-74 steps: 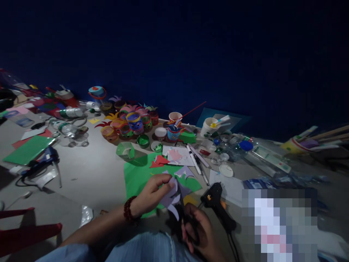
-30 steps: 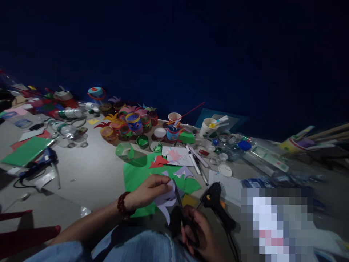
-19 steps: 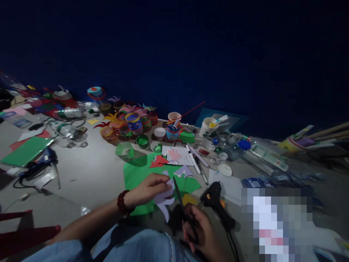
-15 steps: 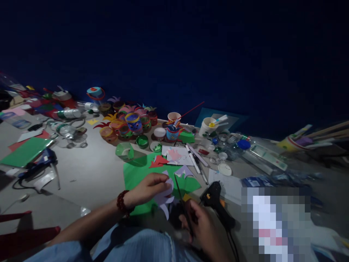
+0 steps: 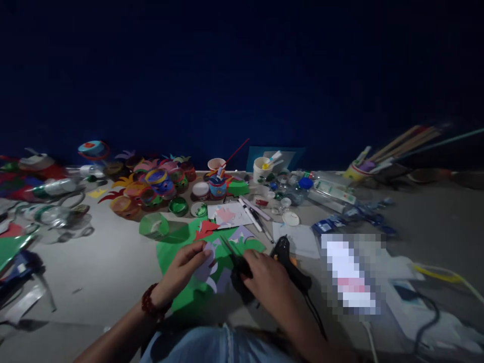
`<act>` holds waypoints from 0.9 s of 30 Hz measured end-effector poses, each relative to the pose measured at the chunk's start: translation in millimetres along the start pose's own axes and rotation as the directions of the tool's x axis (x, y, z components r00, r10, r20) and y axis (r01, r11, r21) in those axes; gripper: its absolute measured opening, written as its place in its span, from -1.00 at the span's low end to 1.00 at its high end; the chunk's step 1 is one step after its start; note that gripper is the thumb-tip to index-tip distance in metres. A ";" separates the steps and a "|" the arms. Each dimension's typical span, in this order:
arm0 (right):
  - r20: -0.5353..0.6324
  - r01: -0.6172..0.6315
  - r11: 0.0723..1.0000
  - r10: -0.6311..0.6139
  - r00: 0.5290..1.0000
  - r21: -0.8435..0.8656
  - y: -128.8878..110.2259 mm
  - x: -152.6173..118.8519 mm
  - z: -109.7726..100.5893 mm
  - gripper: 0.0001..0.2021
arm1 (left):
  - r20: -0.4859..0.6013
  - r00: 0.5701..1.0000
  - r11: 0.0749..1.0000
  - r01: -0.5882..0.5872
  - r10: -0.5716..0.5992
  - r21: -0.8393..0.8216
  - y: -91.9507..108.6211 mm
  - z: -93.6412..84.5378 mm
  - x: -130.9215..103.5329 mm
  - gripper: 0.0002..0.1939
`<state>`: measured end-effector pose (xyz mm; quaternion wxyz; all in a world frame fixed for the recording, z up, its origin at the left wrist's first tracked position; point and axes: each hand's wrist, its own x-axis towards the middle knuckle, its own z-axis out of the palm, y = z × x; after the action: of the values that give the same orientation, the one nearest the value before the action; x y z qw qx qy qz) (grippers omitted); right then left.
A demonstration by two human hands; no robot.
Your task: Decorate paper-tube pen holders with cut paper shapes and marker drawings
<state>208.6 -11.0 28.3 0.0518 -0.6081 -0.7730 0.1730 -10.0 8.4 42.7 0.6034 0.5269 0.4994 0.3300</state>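
Between its thumb and fingers, my left hand [image 5: 189, 264] pinches a piece of light purple paper [image 5: 206, 264] with curved, pointed strips. My right hand [image 5: 264, 275] is wrapped round the handles of dark scissors [image 5: 230, 249], whose blades point up and to the left, slightly parted, to the right of the purple paper. Both hands are above a large green sheet [image 5: 170, 252]. On that sheet lie a red paper scrap [image 5: 206, 229] and another purple scrap [image 5: 242, 234].
A black glue gun [image 5: 289, 262] lies right of my right hand. Decorated cups [image 5: 161, 182] cluster at the back left, near a green clear cup [image 5: 154, 227]. Pens [image 5: 250, 214], bottles [image 5: 328, 194] and a pixelated bright object [image 5: 348, 272] are on the right.
The view has turned right and levelled. My right hand has moved up beside the green sheet, its back now facing up, with the scissors. My left hand still holds the purple paper.
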 end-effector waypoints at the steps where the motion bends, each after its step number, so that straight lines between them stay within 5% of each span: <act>1: 0.020 0.026 1.000 -0.026 0.999 0.005 -1.0 2.4 -2.4 -0.86 | 0.007 1.000 1.000 0.011 -0.011 -0.004 -0.3 0.8 0.0 -0.63; 6: 0.073 0.149 0.942 -0.179 0.981 0.302 16.9 -6.2 -23.2 -0.90 | 0.014 1.000 1.000 0.011 -0.011 0.013 1.9 4.7 -1.3 -0.62; 8: -0.126 0.075 0.912 -0.026 0.992 0.402 44.6 -19.0 -33.9 -0.81 | 0.006 1.000 1.000 0.012 -0.012 0.026 0.4 3.7 -1.9 -0.62; 9: -0.285 0.003 0.912 0.126 0.950 0.411 63.2 -26.2 -38.2 -0.74 | -0.006 1.000 1.000 0.016 -0.016 0.024 -1.4 2.7 -2.0 -0.62; 11: -0.547 -0.166 0.925 0.339 0.765 0.342 105.7 -39.6 -42.5 -0.68 | -0.039 0.999 1.000 0.022 -0.022 0.008 -5.9 0.7 -1.4 -0.62; 13: -0.655 -0.283 0.940 0.336 0.677 0.189 146.8 -49.6 -40.3 -0.65 | -0.056 0.998 1.000 0.022 -0.022 0.000 -9.5 -0.3 -0.1 -0.61; 17: -0.670 -0.293 0.955 0.188 0.719 -0.047 195.6 -57.2 -24.7 -0.64 | -0.051 0.999 1.000 0.013 -0.013 0.010 -9.9 0.9 2.9 -0.59; 27: -0.614 -0.311 0.937 0.153 0.774 -0.158 219.4 -56.5 -6.8 -0.65 | -0.038 0.999 1.000 0.011 -0.010 0.018 -15.2 1.1 5.3 -0.62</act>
<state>427.3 -19.7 -30.5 0.1913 -0.7244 -0.6514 -0.1198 -9.4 9.6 26.6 0.5906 0.5233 0.5167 0.3322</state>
